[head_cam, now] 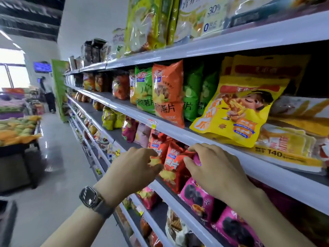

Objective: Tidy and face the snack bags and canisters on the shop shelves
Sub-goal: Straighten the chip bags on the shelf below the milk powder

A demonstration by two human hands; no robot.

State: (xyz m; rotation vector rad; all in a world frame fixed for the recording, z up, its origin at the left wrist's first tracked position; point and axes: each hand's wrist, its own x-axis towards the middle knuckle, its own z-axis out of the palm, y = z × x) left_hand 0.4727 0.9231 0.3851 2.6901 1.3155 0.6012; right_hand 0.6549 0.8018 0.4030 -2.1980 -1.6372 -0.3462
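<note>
White metal shelving (220, 138) runs in long tiers from the near right deep into the aisle on the left, and both bare hands reach in at the tier just under its middle lip; the left hand (132, 169), with a square-faced wristwatch (88, 195) on a grey band, is raised palm-in with the fingers curled toward the left edge of a red chip bag (173, 166), its fingertips touching or just short of the foil, so whether it truly grips I cannot tell; the right hand (213, 168) comes in from the right, knuckles up, thumb and fingers pinched on the top right corner of the same red bag where it meets a pink packet (196, 198), closed on the packaging there; a second red bag (157, 144) stands just behind and left of the held one; on the tier above, a yellow cartoon bag (238, 113) leans forward over the shelf lip directly above the right hand, beside an upright orange bag (168, 93) and green bags (143, 90); flat yellow packs (284, 141) lie at far right; across the aisle a produce bin (17, 129) sits blurred, and a person (48, 93) stands far down the floor.
</note>
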